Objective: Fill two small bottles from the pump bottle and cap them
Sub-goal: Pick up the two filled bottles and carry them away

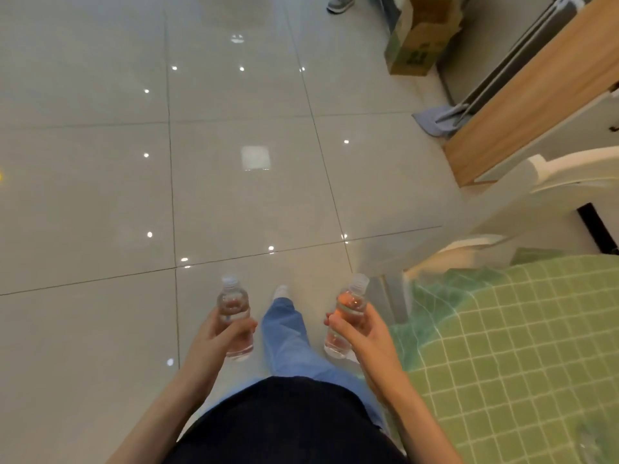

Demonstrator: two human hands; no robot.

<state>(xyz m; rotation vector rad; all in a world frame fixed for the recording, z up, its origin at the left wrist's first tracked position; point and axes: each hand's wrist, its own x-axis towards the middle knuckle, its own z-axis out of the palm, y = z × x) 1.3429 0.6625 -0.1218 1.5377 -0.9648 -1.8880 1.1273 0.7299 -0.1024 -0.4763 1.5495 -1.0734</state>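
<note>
In the head view, the left hand [217,336] curls around a small clear bottle [233,303], held upright over the tiled floor [234,195], well to the left of the green checked cloth [519,346]. The right hand [363,333] grips a second bottle [350,303] just beside that cloth's left edge, its top leaning toward the cloth. Both bottles have their caps on.

Green checked cloth [522,346], cardboard box [418,38]

"Where was there room to pass?"
"Left and far ahead, the tiled floor [234,182] lay open."
"And right?"
"The desk under green checked cloth [522,346] blocked near right. A white chair [569,161], wooden panel [536,92] and cardboard box [418,38] stood farther back."
</note>
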